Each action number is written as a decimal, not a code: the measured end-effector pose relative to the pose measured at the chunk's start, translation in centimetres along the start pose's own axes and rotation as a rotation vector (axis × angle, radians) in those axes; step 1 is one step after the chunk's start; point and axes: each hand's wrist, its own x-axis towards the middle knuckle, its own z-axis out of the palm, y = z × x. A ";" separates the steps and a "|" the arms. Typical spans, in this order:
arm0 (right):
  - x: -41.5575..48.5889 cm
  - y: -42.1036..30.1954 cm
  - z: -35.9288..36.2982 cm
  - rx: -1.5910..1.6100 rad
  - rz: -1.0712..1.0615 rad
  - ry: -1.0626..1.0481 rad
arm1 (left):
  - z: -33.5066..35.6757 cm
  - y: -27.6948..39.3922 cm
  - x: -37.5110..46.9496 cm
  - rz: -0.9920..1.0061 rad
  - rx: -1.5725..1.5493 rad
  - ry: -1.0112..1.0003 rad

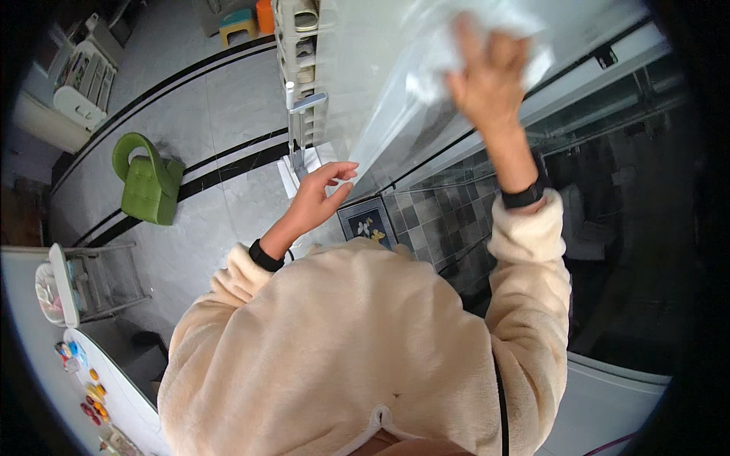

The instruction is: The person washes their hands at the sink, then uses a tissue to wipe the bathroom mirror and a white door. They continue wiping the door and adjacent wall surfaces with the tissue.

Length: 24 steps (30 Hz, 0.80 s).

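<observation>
My right hand (493, 80), blurred by motion, is raised at the top right with bunched transparent plastic film (425, 85) in and around its partly curled fingers. From there a taut, folded strip of the film runs down and left to my left hand (325, 191). Its end lies between my left thumb and fingertips. Behind the film stands a pale, translucent panel (359, 74), probably a glass door. Whether the film touches the panel I cannot tell. Both wrists carry black bands, below the pushed-up sleeves of a cream fleece top.
Left of the panel are a stacked shoe rack (296, 51) and an upright handled tool (299, 125). A green chair (149, 176) stands on the grey tiled floor. A floral mat (368, 222) lies near my feet. Fruit (96, 404) sits on a white table (128, 379) at lower left.
</observation>
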 end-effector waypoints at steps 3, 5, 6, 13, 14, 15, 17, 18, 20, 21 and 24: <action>5.2 1.5 1.1 0.143 0.504 0.478 | 1.5 1.2 1.7 0.079 -0.022 -0.001; 4.6 0.3 2.3 0.087 0.640 0.427 | 2.4 1.9 2.8 0.092 0.011 0.016; 3.9 -0.5 3.1 0.064 0.705 0.397 | 2.7 2.1 3.2 0.083 0.013 0.025; -11.4 -12.7 9.2 0.466 0.737 0.246 | 2.9 2.2 5.6 0.060 0.063 0.040; -14.4 -14.8 10.0 0.548 0.837 0.149 | 2.7 2.3 6.0 0.080 0.078 0.050; -17.5 -16.9 10.1 0.721 1.070 -0.177 | 2.4 2.5 6.6 0.092 0.096 0.057; -21.8 -20.4 11.4 0.693 1.294 -0.134 | 1.7 3.0 7.8 0.181 0.176 0.093; -22.3 -22.1 12.3 0.627 1.443 -0.021 | 1.4 3.2 8.5 0.226 0.208 0.102; -21.9 -22.6 13.3 0.455 1.451 0.030 | 0.6 3.6 10.1 0.369 0.295 0.111; -20.4 -22.0 13.5 0.389 1.329 -0.096 | 0.4 3.7 10.8 0.401 0.285 0.100; -13.2 -16.4 11.8 0.164 1.038 0.136 | -1.1 3.7 12.9 0.661 0.489 0.048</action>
